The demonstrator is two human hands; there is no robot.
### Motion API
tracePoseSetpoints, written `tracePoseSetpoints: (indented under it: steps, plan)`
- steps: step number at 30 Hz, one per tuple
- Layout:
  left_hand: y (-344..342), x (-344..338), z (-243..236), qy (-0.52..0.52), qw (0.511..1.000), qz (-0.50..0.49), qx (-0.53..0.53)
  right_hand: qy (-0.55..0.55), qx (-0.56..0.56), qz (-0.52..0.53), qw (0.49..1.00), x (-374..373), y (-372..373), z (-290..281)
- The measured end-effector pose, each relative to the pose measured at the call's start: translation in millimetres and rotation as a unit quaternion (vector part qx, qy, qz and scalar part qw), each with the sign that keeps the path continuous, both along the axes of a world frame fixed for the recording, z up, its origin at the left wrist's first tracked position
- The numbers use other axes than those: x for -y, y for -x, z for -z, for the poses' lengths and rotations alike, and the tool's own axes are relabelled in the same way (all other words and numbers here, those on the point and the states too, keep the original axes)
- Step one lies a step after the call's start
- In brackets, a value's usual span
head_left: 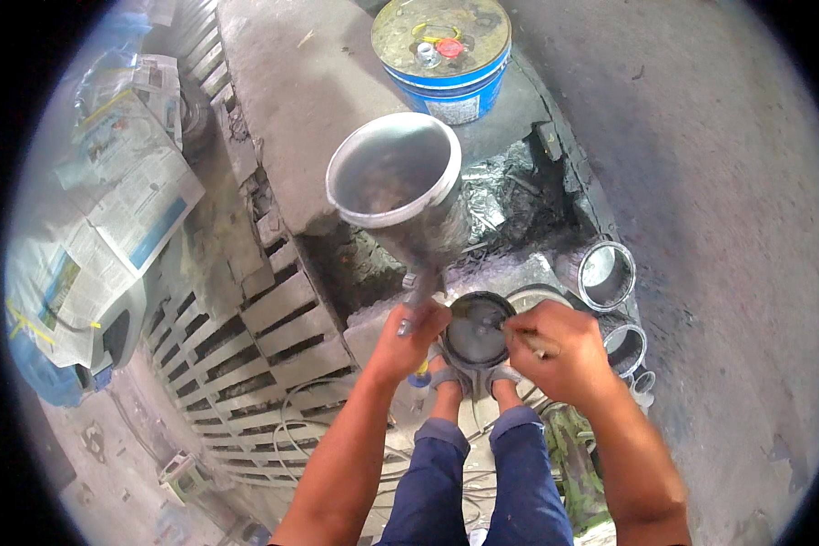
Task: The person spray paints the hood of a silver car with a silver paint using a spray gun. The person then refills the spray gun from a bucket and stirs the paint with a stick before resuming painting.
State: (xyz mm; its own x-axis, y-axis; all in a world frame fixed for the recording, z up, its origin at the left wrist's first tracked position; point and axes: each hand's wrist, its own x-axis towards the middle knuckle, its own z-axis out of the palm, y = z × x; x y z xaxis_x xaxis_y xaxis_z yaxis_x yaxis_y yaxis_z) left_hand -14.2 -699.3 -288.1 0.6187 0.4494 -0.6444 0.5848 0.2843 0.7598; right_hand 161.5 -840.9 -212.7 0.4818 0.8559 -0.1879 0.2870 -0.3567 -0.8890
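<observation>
My left hand [408,338] is closed around the metal handle of a spray gun [416,293]. On top of the gun sits a large, open, whitish cup [394,218], its inside stained grey. Just right of that hand stands a dark-rimmed round pot [476,332] of grey liquid, close in front of my feet. My right hand [558,346] is at the pot's right rim, fingers closed round a thin pale stick [539,351]. Whether the stick's far end dips into the liquid is hidden by the fingers.
A blue bucket [446,77] with small items on its lid stands at the far side. Paint-stained cans [607,276] line the right. Newspaper-covered parts [123,214] lie left, beside a slatted floor grate [264,341]. Past the pot is a debris-filled pit [510,196]; a hose [287,409] curls nearby.
</observation>
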Motion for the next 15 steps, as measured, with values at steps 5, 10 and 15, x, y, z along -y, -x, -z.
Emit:
tracePoseSetpoints:
  steps: [5, 10, 15]
  plan:
    - [5, 6, 5, -0.078, 0.994, -0.049, 0.058, 0.16, -0.204, 0.142, 0.955, 14, 21, 0]
    - [9, 15, 8, -0.13, 0.987, -0.085, 0.051, 0.152, 0.043, 0.099, 0.982, 1, -3, -16]
    - [10, 17, 5, -0.095, 0.992, -0.084, 0.007, -0.012, 0.082, -0.031, 0.996, -2, 16, 11]
